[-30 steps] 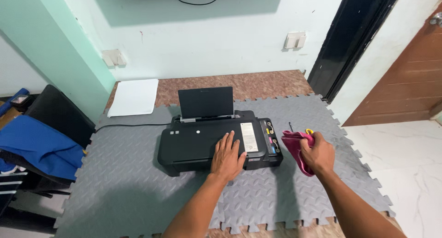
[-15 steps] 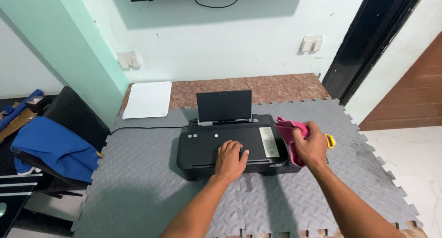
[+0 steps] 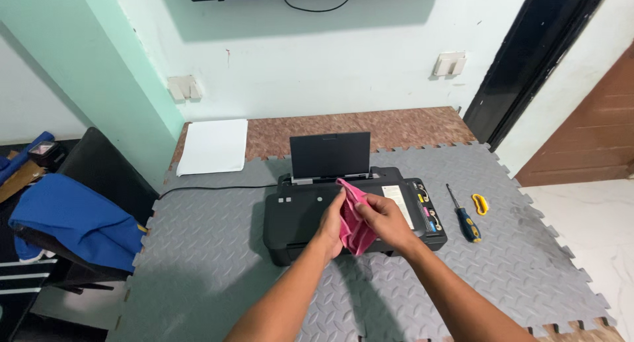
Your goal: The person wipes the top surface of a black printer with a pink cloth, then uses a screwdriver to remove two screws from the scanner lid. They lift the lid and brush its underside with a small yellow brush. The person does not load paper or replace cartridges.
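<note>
At nine o'clock a blue cloth [image 3: 72,216] lies draped over a dark chair [image 3: 109,170]. Toward eleven o'clock a white stack of paper [image 3: 212,146] rests on the brown floor, just beyond the edge of the grey foam mat [image 3: 198,263]. A black cable [image 3: 211,187] runs across the mat to the black printer [image 3: 297,213], which sits at the centre with its rear paper tray standing upright. Over the printer's top, the left hand [image 3: 331,228] and the right hand [image 3: 383,222] are brought together, both closed on a pink cloth [image 3: 354,216] that hangs between them; whether the cloth touches the printer lid is hard to tell. At three o'clock a screwdriver [image 3: 464,214] with a blue-and-black handle lies on the mat, with a small yellow tool [image 3: 480,204] just beside it.
</note>
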